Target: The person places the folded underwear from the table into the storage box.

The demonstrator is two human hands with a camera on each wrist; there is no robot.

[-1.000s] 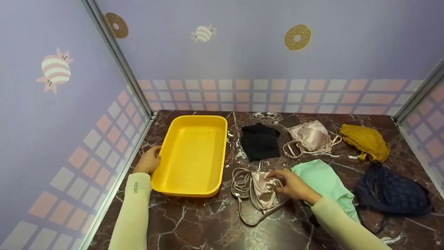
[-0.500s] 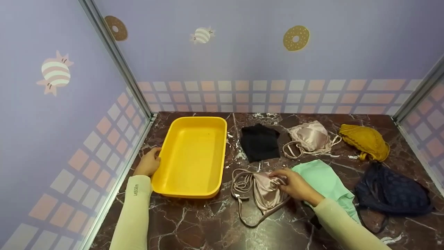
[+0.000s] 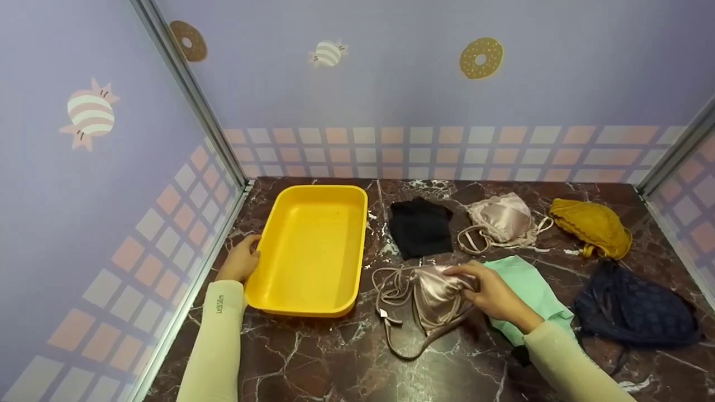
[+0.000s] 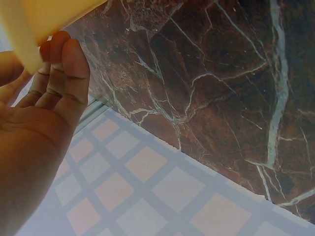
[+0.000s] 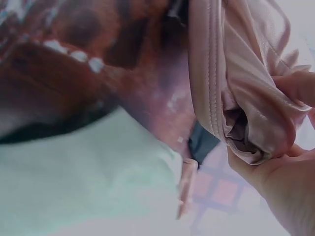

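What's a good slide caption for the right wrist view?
Right hand pinches a satiny pink garment; mint-green cloth at lower left.

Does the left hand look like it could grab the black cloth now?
Probably not yet: the left hand holds the tray by its left edge, and the tray lies between that hand and the black cloth. It would likely have to let go and reach across.

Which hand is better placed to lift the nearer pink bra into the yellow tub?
Probably the right hand, since it pinches the nearer pink bra; the left hand grips the yellow tub on the side away from that bra.
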